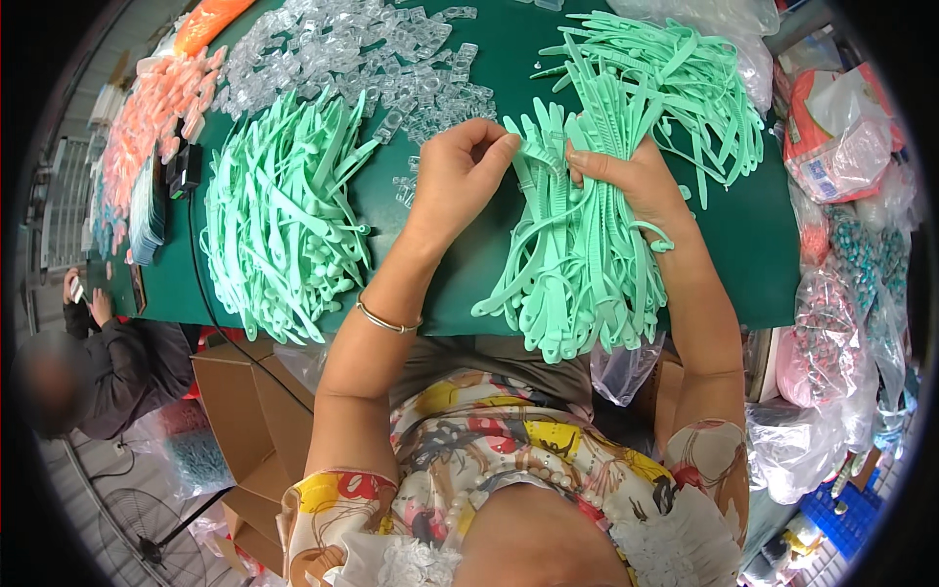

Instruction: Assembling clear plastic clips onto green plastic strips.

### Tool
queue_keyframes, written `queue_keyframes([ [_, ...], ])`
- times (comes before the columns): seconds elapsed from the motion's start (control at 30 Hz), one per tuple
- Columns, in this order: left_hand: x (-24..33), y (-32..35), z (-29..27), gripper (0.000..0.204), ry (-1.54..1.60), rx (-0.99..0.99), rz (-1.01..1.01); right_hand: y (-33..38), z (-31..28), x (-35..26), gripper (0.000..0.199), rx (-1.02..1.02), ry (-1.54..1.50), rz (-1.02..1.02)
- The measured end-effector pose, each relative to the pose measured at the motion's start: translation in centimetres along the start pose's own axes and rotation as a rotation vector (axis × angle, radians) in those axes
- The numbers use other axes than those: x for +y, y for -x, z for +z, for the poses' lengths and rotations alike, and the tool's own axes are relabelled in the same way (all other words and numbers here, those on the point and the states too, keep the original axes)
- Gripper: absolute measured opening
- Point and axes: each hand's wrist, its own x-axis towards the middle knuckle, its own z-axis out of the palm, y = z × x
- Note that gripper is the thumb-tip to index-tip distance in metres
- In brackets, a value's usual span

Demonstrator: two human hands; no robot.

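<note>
Gripping the green strap bundle (pixel 587 259) at the near edge of the table (pixel 455 279), the right hand (pixel 636 181) wraps its fingers partly around it. The left hand (pixel 465 176) bends its fingers together beside the bundle; whether they pinch a strap is unclear.

On a green table (pixel 448 286), a heap of long mint-green plastic straps (pixel 282 220) lies before small clear plastic pieces (pixel 328 54), right of oblong orange pieces (pixel 156 103).

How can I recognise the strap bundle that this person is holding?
Start at the green table, then follow its near edge right of the middle. The mint-green strap bundle there is held in the right grip; the two other mint-green heaps lie untouched.
</note>
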Motion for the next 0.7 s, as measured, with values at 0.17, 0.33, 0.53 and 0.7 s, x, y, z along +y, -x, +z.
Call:
queue_keyframes([
  [0.17, 0.2, -0.5, -2.3, 0.009, -0.133, 0.185, 0.236, 0.3, 0.1, -0.6, 0.027, 0.012, 0.023, 0.027],
  [0.33, 0.0, 0.5, -5.0, 0.018, -0.605, 0.012, 0.264, 0.1, 0.1, -0.3, 0.031, -0.002, 0.083, 0.008],
  [0.53, 0.1, 1.3, -3.9, 0.021, -0.941, 0.144, 0.371, 0.0, 0.4, -0.4, 0.029, -0.008, 0.056, 0.024],
  [0.7, -0.1, 1.4, -3.5, 0.021, -0.956, 0.119, 0.409, 0.1, 0.4, -0.5, 0.029, -0.014, 0.029, 0.046],
])
